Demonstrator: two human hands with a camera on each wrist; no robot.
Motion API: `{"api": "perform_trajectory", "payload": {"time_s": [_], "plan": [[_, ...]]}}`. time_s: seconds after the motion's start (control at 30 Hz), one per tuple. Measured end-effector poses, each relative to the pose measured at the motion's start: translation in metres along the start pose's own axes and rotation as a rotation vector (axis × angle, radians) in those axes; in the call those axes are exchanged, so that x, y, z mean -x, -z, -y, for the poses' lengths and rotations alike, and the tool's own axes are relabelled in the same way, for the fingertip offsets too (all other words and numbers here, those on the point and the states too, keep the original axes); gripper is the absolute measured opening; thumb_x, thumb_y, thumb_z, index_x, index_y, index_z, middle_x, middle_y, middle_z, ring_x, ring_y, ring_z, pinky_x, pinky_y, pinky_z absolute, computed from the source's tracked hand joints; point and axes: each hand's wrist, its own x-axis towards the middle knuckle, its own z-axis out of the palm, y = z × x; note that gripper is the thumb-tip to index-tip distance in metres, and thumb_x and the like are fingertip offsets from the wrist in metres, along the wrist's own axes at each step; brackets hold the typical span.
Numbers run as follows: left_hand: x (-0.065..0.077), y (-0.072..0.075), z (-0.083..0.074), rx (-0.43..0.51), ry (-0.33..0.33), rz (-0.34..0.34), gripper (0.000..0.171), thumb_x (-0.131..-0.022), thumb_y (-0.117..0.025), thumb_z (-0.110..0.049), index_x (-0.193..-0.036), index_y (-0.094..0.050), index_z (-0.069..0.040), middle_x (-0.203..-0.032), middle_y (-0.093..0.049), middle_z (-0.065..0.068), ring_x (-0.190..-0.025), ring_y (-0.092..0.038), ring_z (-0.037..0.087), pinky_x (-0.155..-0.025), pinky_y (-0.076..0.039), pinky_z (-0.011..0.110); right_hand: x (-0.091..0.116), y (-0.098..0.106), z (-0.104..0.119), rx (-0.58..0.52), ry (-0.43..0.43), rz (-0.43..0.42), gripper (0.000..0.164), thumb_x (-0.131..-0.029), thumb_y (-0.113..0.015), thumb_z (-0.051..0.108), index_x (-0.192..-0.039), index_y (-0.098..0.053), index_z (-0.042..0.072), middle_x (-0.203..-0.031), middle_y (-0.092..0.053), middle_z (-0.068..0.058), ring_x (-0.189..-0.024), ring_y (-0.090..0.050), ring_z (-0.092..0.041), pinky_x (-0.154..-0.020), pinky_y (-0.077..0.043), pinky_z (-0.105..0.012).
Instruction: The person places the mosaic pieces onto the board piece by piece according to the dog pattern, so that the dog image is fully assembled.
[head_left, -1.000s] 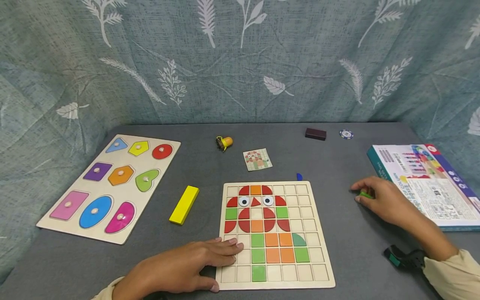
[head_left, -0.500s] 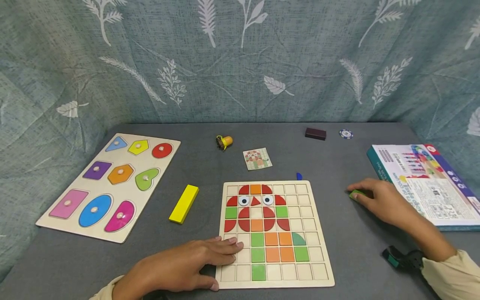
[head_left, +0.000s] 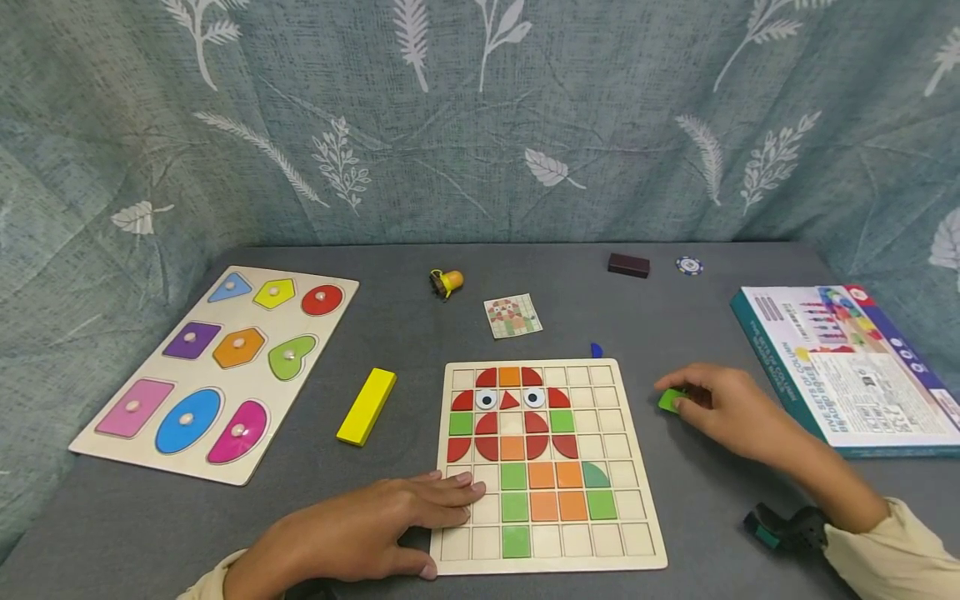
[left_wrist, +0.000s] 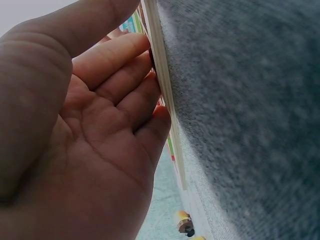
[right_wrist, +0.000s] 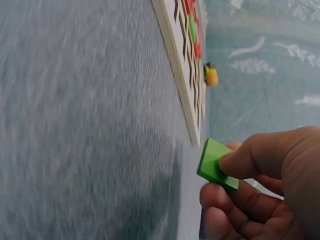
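Note:
A wooden grid board (head_left: 637,539) lies in front of me, with red, orange and green tiles and two eye pieces forming an owl-like figure. My left hand (head_left: 375,525) rests with straight fingers on the board's lower left edge; in the left wrist view its fingertips (left_wrist: 159,112) lie along the rim. To the right of the board, my right hand (head_left: 731,412) pinches a green square tile (head_left: 671,401) between thumb and fingers. In the right wrist view the green tile (right_wrist: 216,162) is tilted, with the thumb pressed on its face.
A shape-peg board (head_left: 247,462) lies on the left, beside a yellow block (head_left: 367,407). Behind the grid board are a picture card (head_left: 513,316), a small yellow toy (head_left: 447,282) and a blue piece (head_left: 596,350). A dark block (head_left: 628,265), poker chip (head_left: 689,266) and box (head_left: 847,367) are on the right.
My right hand has moved left toward the board, carrying the green tile, which now shows more clearly. My left hand has stayed in place on the board.

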Motion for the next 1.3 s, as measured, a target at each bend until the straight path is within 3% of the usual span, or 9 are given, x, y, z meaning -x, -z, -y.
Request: {"api": "perform_trajectory", "payload": {"time_s": [0.37, 0.7, 0.97, 1.13, 1.3], "plan": [[0.000, -0.002, -0.001, 0.007, 0.023, 0.003, 0.058, -0.087, -0.075, -0.022, -0.141, -0.053, -0.018, -0.149, -0.040, -0.010, -0.139, -0.035, 0.021, -0.105, -0.039, 0.042, 0.005, -0.007, 0.024, -0.118, 0.020, 0.149, 0.027, -0.089, -0.063, -0.003, -0.110, -0.072, 0.011, -0.096, -0.065, 0.008, -0.077, -0.055, -0.008, -0.065, -0.048, -0.026], [0.000, -0.004, 0.000, 0.017, 0.016, -0.003, 0.059, -0.087, -0.075, -0.020, -0.141, -0.053, -0.017, -0.150, -0.040, -0.009, -0.139, -0.035, 0.022, -0.105, -0.038, 0.044, 0.013, -0.014, 0.044, -0.190, 0.152, 0.245, 0.023, -0.090, -0.065, 0.001, -0.108, -0.073, 0.014, -0.099, -0.068, 0.009, -0.078, -0.057, -0.005, -0.065, -0.050, -0.025], [-0.001, -0.002, -0.001, 0.011, 0.029, 0.000, 0.059, -0.087, -0.075, -0.021, -0.141, -0.053, -0.018, -0.149, -0.040, -0.010, -0.139, -0.035, 0.021, -0.106, -0.037, 0.045, 0.019, -0.017, 0.056, -0.222, 0.120, 0.274, 0.019, -0.091, -0.066, 0.006, -0.105, -0.074, 0.017, -0.098, -0.067, 0.012, -0.080, -0.056, -0.005, -0.065, -0.049, -0.024], [-0.001, -0.001, 0.000, 0.021, 0.037, 0.006, 0.059, -0.087, -0.075, -0.021, -0.141, -0.053, -0.019, -0.149, -0.040, -0.011, -0.140, -0.034, 0.021, -0.107, -0.036, 0.045, 0.024, -0.019, 0.065, -0.306, 0.182, 0.322, 0.019, -0.093, -0.065, 0.008, -0.105, -0.073, 0.021, -0.100, -0.066, 0.012, -0.081, -0.056, -0.006, -0.066, -0.049, -0.023], [-0.001, -0.001, 0.000, 0.015, 0.027, 0.000, 0.058, -0.087, -0.075, -0.020, -0.141, -0.053, -0.019, -0.149, -0.040, -0.010, -0.139, -0.035, 0.021, -0.106, -0.038, 0.043, 0.026, -0.023, 0.072, -0.338, 0.272, 0.313, 0.027, -0.089, -0.067, 0.001, -0.103, -0.072, 0.023, -0.098, -0.065, 0.013, -0.079, -0.057, -0.005, -0.065, -0.049, -0.023]]}}
